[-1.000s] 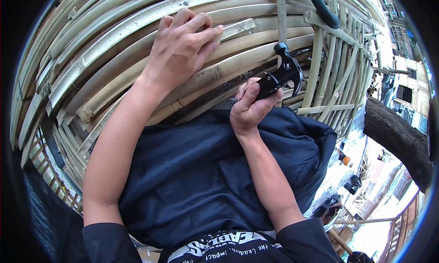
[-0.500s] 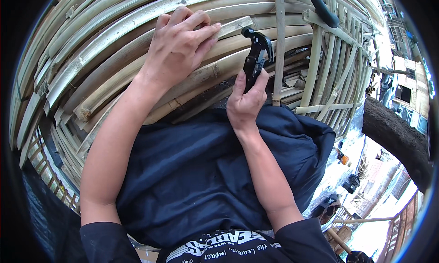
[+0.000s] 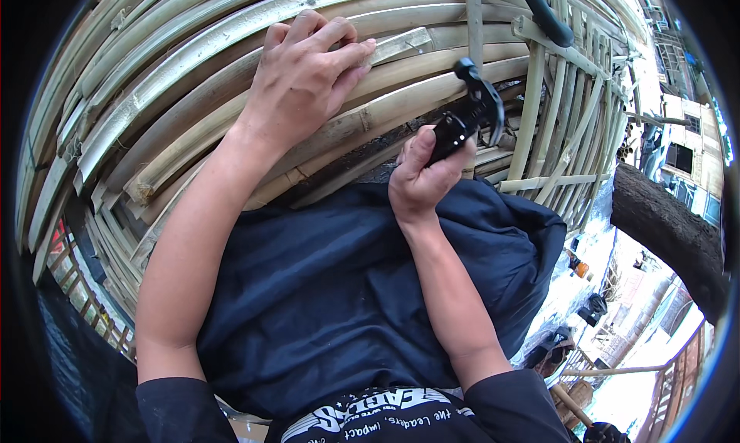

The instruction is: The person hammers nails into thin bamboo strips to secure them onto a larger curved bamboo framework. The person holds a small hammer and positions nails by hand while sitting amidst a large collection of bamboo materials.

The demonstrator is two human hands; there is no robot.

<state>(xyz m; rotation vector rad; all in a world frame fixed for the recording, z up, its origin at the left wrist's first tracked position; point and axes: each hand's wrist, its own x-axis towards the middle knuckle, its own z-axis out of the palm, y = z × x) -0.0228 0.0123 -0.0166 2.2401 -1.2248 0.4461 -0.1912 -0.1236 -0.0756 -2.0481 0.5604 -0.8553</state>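
My right hand [image 3: 432, 177] is wrapped round the dark handle of a small black claw hammer [image 3: 482, 107], its head raised over the bamboo and slightly blurred. My left hand [image 3: 301, 84] rests on the long bamboo slats [image 3: 362, 119], fingers curled and pressed together. A short, pale piece of split bamboo [image 3: 405, 46] sticks out to the right from under its fingertips. Whatever those fingertips pinch is hidden. Dark blue cloth [image 3: 354, 289] covers the space between my forearms, below the slats.
On the right, a bamboo lattice [image 3: 559, 96] meets the slats, with a dark curved tube [image 3: 543, 15] over its top. Beyond stands a thick brown trunk [image 3: 667, 239]. An upright bamboo strip [image 3: 475, 26] crosses the slats near the hammer.
The hammer has swung to the right and tilted over, and my right hand has moved slightly right with it. My left hand has stayed nearly still on the slats.
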